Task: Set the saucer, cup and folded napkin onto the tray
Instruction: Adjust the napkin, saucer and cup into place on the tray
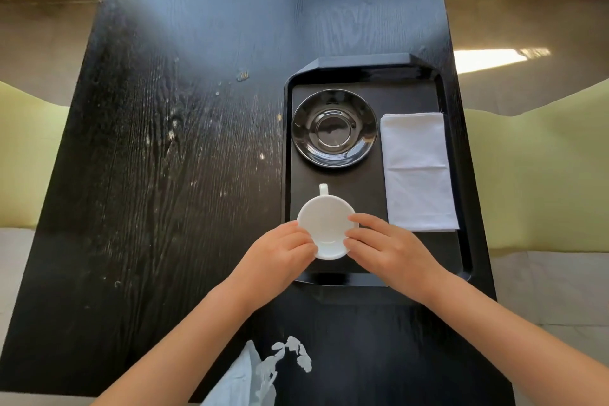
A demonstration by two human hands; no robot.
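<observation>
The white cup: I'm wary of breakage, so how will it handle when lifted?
The white cup looks like glazed ceramic, so probably rigid, smooth and chippable. Both hands, left hand and right hand, grip its rim, which should steady it. Its wide mouth suggests little tipping.

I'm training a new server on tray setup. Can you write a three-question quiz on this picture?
1. True or false: the saucer already lies on the tray.
2. Which way does the handle of the cup point? A) toward the person B) away from the person, toward the saucer C) toward the napkin
3. Fill in: the folded napkin lies along the tray's ____ side.

Key
1. True: it sits on the tray's far half, with nothing on it.
2. B. The left hand and right hand each have a grip on one side of the cup, which is over the tray's near half.
3. Right.
</observation>
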